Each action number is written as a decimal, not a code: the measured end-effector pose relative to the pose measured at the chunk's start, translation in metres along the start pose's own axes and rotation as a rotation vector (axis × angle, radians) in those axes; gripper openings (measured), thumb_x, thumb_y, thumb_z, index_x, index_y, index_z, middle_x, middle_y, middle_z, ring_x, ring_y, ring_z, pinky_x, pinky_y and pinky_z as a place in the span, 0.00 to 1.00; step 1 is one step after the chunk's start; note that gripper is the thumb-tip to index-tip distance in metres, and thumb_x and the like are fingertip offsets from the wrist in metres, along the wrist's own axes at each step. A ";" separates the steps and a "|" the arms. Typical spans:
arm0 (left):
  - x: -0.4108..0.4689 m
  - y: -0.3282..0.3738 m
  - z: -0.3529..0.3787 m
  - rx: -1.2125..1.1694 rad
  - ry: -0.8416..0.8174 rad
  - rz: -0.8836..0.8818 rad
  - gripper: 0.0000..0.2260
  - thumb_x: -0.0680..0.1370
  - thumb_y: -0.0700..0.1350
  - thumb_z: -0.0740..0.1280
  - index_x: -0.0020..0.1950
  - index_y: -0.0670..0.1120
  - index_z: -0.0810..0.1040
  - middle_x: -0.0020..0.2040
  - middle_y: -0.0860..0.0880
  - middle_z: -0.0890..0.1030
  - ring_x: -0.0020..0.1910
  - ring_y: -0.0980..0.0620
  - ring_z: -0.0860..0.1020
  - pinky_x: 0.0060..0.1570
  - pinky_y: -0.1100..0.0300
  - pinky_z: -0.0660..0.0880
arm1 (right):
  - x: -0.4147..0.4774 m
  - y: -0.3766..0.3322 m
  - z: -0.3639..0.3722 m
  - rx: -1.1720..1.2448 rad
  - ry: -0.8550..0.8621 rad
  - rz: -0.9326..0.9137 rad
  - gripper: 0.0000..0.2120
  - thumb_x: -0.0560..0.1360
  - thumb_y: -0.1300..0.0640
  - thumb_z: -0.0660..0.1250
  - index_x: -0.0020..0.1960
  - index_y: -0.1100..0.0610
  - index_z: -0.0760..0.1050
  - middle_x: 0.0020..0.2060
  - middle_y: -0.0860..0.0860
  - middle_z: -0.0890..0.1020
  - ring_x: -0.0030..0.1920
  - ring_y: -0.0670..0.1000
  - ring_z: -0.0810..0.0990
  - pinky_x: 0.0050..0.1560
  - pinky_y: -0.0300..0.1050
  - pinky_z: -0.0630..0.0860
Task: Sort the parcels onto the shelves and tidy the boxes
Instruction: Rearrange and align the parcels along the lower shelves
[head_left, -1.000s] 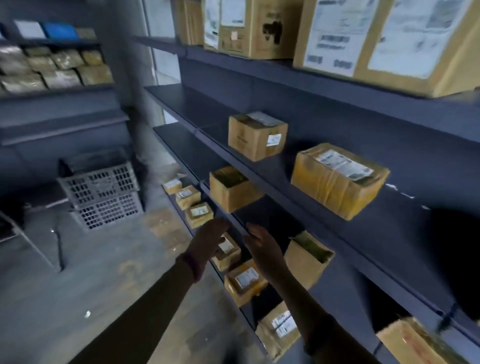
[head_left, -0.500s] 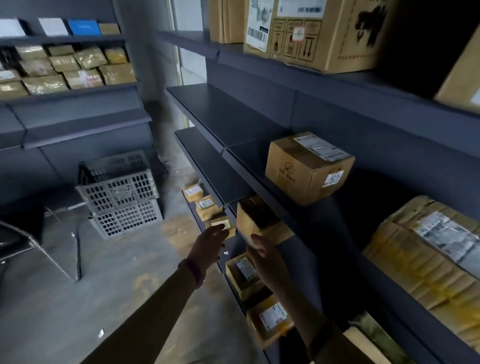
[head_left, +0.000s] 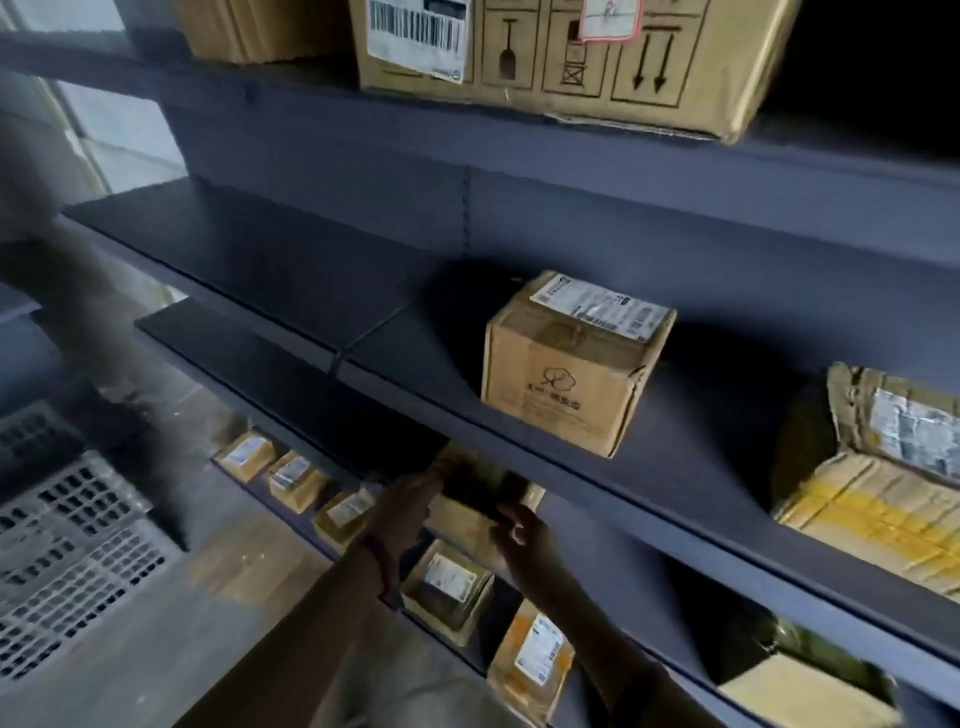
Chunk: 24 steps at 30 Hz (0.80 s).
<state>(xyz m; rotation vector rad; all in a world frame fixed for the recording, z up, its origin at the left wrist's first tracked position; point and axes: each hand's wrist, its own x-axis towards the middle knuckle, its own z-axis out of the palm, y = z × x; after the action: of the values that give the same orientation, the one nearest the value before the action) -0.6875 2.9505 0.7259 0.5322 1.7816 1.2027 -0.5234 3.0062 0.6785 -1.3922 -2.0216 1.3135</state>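
A small brown parcel (head_left: 467, 519) sits on the lower dark shelf, its top hidden under the edge of the middle shelf (head_left: 363, 364). My left hand (head_left: 408, 512) lies against the parcel's left side with its fingers stretched toward the top. My right hand (head_left: 519, 543) is at the parcel's front right, its fingers curled round that edge. Both forearms reach in from the bottom of the view.
On the middle shelf stand a labelled carton (head_left: 566, 374) and a yellow-taped parcel (head_left: 872, 499). A big carton (head_left: 561, 57) sits on the top shelf. Several small labelled parcels (head_left: 293, 480) line the bottom shelf. Grey plastic crates (head_left: 62, 561) stand on the floor at left.
The view has swung closer to the shelves. Both hands have moved forward from open air and now touch the small brown parcel on the lower shelf.
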 end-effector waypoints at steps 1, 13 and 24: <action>0.013 -0.005 -0.007 0.032 -0.031 -0.005 0.17 0.81 0.43 0.61 0.68 0.39 0.71 0.68 0.37 0.72 0.68 0.37 0.71 0.56 0.52 0.69 | 0.001 -0.002 0.006 0.000 0.067 0.038 0.18 0.79 0.55 0.64 0.68 0.58 0.72 0.62 0.56 0.77 0.62 0.55 0.77 0.53 0.38 0.73; 0.077 -0.004 -0.022 0.154 -0.294 -0.048 0.25 0.81 0.47 0.62 0.77 0.53 0.58 0.75 0.49 0.63 0.71 0.46 0.65 0.68 0.47 0.67 | 0.003 -0.010 0.028 0.271 0.302 0.358 0.34 0.78 0.53 0.68 0.77 0.59 0.56 0.74 0.59 0.65 0.73 0.58 0.65 0.71 0.53 0.66; 0.077 -0.022 -0.030 0.088 -0.232 -0.145 0.14 0.78 0.41 0.67 0.63 0.43 0.70 0.66 0.43 0.72 0.60 0.44 0.72 0.56 0.46 0.74 | -0.002 -0.012 0.053 0.666 0.456 0.413 0.10 0.80 0.59 0.64 0.61 0.59 0.69 0.52 0.56 0.76 0.51 0.57 0.75 0.57 0.66 0.74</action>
<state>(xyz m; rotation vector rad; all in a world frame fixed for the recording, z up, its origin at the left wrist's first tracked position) -0.7492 2.9835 0.6768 0.5596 1.6495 0.9282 -0.5673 2.9776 0.6622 -1.6065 -0.9072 1.4643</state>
